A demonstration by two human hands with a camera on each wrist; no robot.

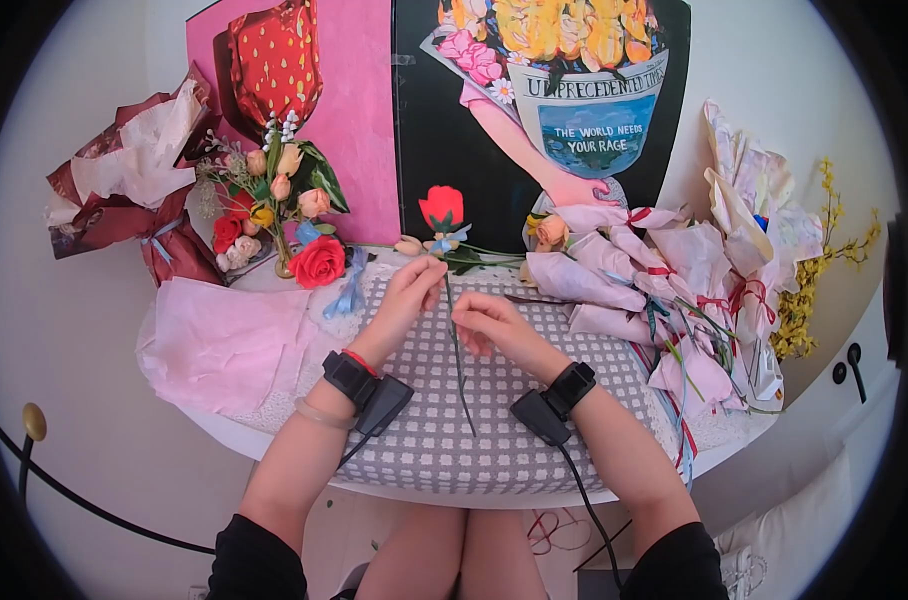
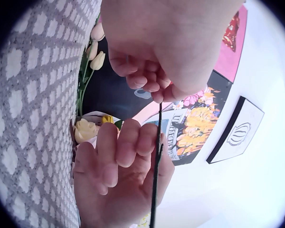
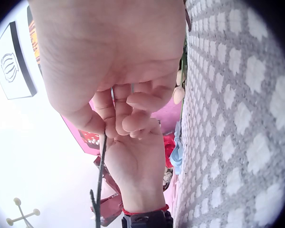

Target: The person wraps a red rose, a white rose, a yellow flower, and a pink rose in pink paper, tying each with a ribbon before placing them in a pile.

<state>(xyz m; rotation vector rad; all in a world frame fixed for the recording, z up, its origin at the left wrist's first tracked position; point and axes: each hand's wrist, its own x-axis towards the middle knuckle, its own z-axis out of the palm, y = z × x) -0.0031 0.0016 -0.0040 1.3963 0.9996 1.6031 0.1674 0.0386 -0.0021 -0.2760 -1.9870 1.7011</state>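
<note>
My left hand (image 1: 414,290) pinches a thin dark green flower stem (image 1: 460,365) near its upper end, between thumb and fingertips. Just beyond those fingertips, in line with the stem, shows a red flower head (image 1: 441,205) with a light blue ribbon (image 1: 448,240) below it. Lower on the same stem, my right hand (image 1: 496,325) pinches it with thumb and index finger, the other fingers loosely curled. The stem's free end hangs down over a grey and white checked cushion (image 1: 424,440). In the right wrist view a small side twig (image 3: 92,199) sticks out from the stem.
Pink wrapping paper (image 1: 224,345) lies at the left. A small vase arrangement with a red rose (image 1: 317,262) and a dark red wrapped bouquet (image 1: 179,245) stand behind it. Several pink-wrapped flowers (image 1: 589,285) crowd the right side. Painted canvases (image 1: 454,100) lean at the back.
</note>
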